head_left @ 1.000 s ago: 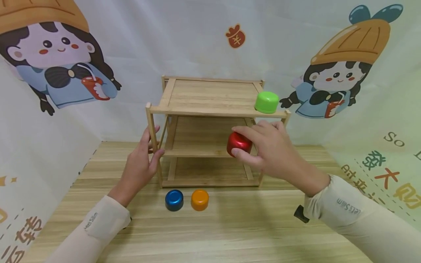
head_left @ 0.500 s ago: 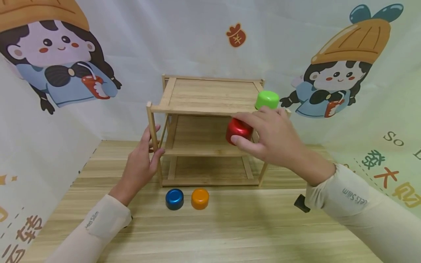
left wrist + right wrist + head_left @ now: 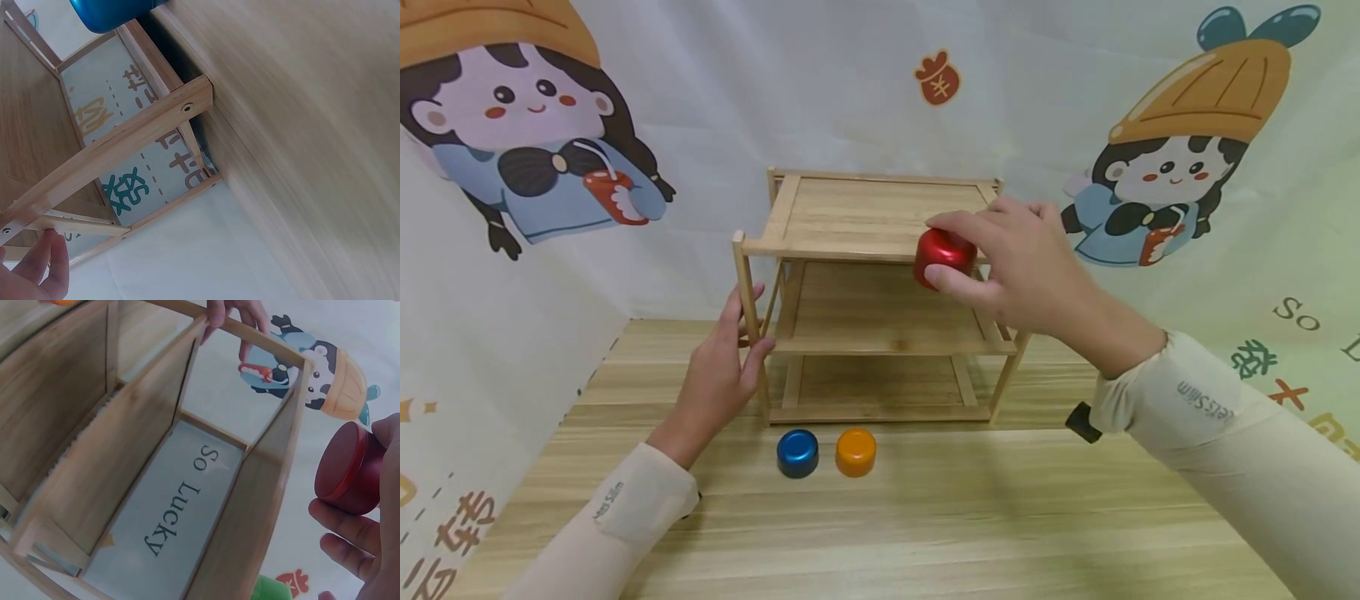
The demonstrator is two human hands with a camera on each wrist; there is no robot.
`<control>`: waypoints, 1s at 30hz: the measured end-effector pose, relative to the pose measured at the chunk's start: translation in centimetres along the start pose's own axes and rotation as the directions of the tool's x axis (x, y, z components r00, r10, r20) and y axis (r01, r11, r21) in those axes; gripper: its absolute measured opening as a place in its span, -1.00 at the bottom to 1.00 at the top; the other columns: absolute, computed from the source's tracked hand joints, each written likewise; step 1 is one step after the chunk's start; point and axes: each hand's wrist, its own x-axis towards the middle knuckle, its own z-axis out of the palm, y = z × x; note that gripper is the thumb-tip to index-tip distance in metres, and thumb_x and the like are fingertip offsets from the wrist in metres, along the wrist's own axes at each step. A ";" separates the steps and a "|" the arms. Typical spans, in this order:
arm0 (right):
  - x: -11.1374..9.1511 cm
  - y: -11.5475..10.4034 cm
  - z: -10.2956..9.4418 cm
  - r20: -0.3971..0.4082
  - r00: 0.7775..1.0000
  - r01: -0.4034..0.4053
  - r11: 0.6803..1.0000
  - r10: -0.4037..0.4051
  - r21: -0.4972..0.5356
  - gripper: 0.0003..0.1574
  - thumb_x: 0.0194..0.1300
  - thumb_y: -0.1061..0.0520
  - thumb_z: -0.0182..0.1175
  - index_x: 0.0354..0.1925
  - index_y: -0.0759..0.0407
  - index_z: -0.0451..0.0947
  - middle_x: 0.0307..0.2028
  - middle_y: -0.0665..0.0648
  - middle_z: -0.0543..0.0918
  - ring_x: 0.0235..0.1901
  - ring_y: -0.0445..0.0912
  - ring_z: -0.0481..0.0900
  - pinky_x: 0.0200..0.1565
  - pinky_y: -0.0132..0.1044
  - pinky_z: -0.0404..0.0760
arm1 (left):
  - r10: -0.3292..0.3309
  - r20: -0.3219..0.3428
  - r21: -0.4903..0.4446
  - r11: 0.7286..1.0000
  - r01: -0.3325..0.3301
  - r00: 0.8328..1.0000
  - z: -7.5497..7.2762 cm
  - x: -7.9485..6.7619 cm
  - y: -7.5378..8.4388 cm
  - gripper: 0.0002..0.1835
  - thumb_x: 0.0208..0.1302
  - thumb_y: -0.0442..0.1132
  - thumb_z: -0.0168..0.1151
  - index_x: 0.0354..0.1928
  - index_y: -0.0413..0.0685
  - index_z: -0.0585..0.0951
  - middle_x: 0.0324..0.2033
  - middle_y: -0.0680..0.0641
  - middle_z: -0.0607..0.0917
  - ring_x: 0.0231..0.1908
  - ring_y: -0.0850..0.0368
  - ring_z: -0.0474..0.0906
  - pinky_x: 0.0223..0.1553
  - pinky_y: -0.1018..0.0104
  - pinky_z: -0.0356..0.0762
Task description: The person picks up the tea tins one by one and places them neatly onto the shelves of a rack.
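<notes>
My right hand (image 3: 1022, 262) pinches a small red round canister (image 3: 942, 258) between thumb and fingers, in front of the top shelf's front edge. In the right wrist view the red canister's (image 3: 347, 465) flat end shows, apart from the wood. My left hand (image 3: 718, 375) grips the front left post of a three-tier wooden rack (image 3: 865, 212), thumb in front and fingers behind. A green canister (image 3: 272, 589) shows in the right wrist view; in the head view my right hand hides it. On the table sit a blue canister (image 3: 797, 454) and an orange canister (image 3: 855, 452), side by side.
The wood-grain table (image 3: 880, 533) carries the rack near its back. A pale printed cloth (image 3: 850, 92) hangs behind and along both sides. A small black object (image 3: 1083, 422) shows beneath the right cuff.
My right hand has lifted the red canister from the middle tier's height up to the top shelf's edge. The green canister has gone behind that hand. My left hand stays on the post.
</notes>
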 end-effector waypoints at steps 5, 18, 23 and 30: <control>0.8 0.2 -0.3 -0.006 1.000 0.005 1.000 -0.005 -0.008 -0.38 0.41 -0.32 0.13 0.29 -0.10 0.55 -0.07 0.11 0.74 0.04 0.05 0.49 0.08 0.25 0.31 | 0.000 0.001 0.006 1.000 0.000 1.000 0.0 0.0 0.1 -0.06 0.38 -0.33 0.31 0.63 0.10 -0.02 0.14 -0.31 0.60 0.01 -0.28 0.73 -0.13 -0.10 0.77; 2.3 1.4 -0.5 -0.014 0.999 -0.032 0.999 0.032 0.005 -0.34 0.43 -0.37 0.09 0.31 -0.11 0.54 -0.02 0.08 0.77 0.05 0.06 0.48 0.11 0.26 0.23 | -0.002 -0.001 0.007 1.000 0.002 1.000 0.0 0.0 0.0 -0.06 0.38 -0.33 0.31 0.63 0.12 -0.02 0.09 -0.31 0.61 0.00 -0.27 0.73 -0.14 -0.11 0.76; 2.8 2.0 -0.4 -0.009 0.998 -0.059 0.998 0.059 0.004 -0.33 0.43 -0.39 0.06 0.33 -0.14 0.52 -0.07 0.10 0.75 0.06 0.06 0.46 0.11 0.24 0.23 | -0.007 0.000 0.008 1.000 0.007 1.000 0.1 0.0 -0.1 -0.05 0.37 -0.33 0.32 0.63 0.12 -0.02 0.08 -0.32 0.62 0.00 -0.28 0.73 -0.14 -0.12 0.76; 3.4 2.6 -0.2 -0.002 0.997 -0.083 0.996 0.083 0.015 -0.34 0.43 -0.40 0.03 0.30 -0.14 0.53 -0.07 0.09 0.74 0.05 0.05 0.45 0.15 0.25 0.20 | -0.002 -0.006 0.007 1.000 0.002 1.000 0.1 0.0 -0.2 -0.07 0.38 -0.32 0.31 0.63 0.12 -0.01 0.08 -0.30 0.62 -0.01 -0.27 0.74 -0.14 -0.12 0.77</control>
